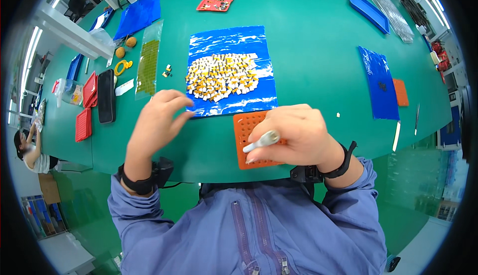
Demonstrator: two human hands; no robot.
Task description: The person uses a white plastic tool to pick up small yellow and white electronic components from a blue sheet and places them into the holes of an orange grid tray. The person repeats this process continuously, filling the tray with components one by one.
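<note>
My right hand (298,130) is wrapped round a white pen-like tool (263,140), held slanted over an orange tray (245,123) with rows of small holes. The hand covers much of that tray. My left hand (158,117) hovers at the lower left corner of a blue sheet (226,37), its thumb and fingers apart. Whether a tiny part sits at its fingertips is too small to make out. On the blue sheet lies a spread pile of small white and yellow-brown pieces (221,77).
Left of the pile lie a clear bag with a yellow-green sheet (148,61), a black case (106,96) and red trays (83,124). A red tray of small parts (216,1) is further back. To the right are another blue sheet (378,83), an orange tray (401,93) and tweezers (417,119).
</note>
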